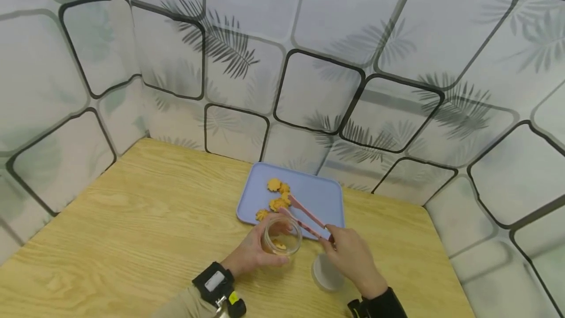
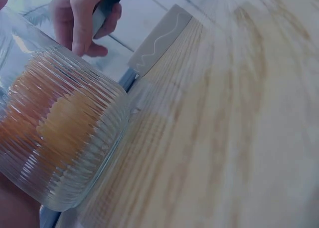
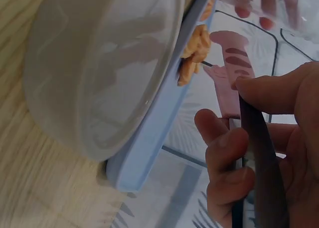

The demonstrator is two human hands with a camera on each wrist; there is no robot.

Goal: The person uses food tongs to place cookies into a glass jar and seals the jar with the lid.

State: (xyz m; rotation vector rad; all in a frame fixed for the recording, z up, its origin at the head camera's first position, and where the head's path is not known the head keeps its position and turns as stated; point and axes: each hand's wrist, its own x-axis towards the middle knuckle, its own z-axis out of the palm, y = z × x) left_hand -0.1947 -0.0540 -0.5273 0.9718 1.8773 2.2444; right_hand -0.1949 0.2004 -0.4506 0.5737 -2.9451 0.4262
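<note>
My left hand point(image 1: 253, 251) grips a clear ribbed glass jar point(image 2: 65, 123), its open mouth facing up toward the head camera. Orange-yellow biscuits point(image 2: 70, 120) show through the jar's wall. In my right hand point(image 1: 350, 254) is a pair of tongs point(image 3: 259, 148) with dark handles and pink ends, held between thumb and fingers. The tongs' two arms stand apart, one tip over the scalloped biscuits point(image 1: 278, 204) on the blue tray point(image 1: 320, 200), the other beside the jar's rim. Nothing shows between the tips.
A low, round, off-white piece point(image 1: 326, 273) with a wavy line on its side stands on the wooden table point(image 1: 154, 220), below my right hand and near the tray's front edge. Behind the tray rises a patterned cloth wall point(image 1: 322, 92).
</note>
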